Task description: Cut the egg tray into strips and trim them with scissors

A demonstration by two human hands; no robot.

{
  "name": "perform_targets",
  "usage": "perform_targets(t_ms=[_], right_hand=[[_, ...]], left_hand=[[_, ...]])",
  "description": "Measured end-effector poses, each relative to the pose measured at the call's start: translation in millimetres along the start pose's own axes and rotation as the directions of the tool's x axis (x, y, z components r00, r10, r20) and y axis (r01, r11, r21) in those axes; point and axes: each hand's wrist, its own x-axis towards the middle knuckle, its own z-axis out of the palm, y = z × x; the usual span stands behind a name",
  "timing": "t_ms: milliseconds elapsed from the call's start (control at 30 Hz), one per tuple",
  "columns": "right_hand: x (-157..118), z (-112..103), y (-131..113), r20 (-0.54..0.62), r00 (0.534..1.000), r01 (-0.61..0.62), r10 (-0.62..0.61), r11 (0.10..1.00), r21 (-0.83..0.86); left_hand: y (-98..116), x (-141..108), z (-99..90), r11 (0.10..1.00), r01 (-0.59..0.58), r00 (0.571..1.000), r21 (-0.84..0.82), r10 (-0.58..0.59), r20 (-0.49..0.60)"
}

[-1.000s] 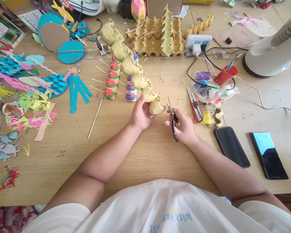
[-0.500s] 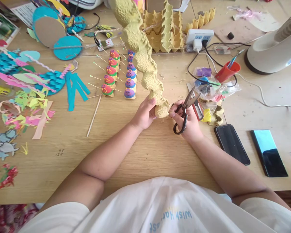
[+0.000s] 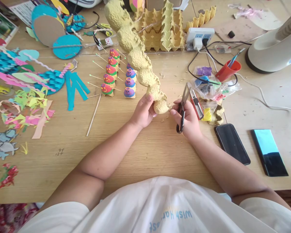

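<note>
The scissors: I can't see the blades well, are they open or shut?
Shut, it seems: the scissors in the right hand show as one dark strip, beside the egg-carton strip.

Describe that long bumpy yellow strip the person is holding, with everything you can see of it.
The strip looks like a row cut from a pulp egg tray: pale yellow, rough, a chain of rounded cups. It rises slantwise from the hands toward the table's far side. The left hand grips its near end; the right hand, with scissors, is at that end's torn edge. Crumbs lie on the table below.
</note>
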Motion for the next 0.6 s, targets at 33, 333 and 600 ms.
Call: perform_targets(t_ms=[33, 333, 600], right_hand=[[-0.8, -0.2, -0.6, 0.025, 1.0, -0.003, 0.003, 1.0, -0.015], [-10.8, 0.1, -13.5, 0.154, 0.987, -0.016, 0.052, 0.974, -0.227], [-11.7, 2.1, -23.3, 0.282, 0.946, -0.138, 0.162, 0.985, -0.101]], left_hand=[[1.1, 0.3, 0.1, 1.0, -0.008, 1.0, 0.002, 0.008, -0.014], [8.4, 3.0, 2.4, 0.995, -0.09, 0.99, -0.036, 0.086, -0.11], [10.5, 5.1, 4.7, 0.997, -0.053, 0.99, -0.052, 0.045, -0.136]])
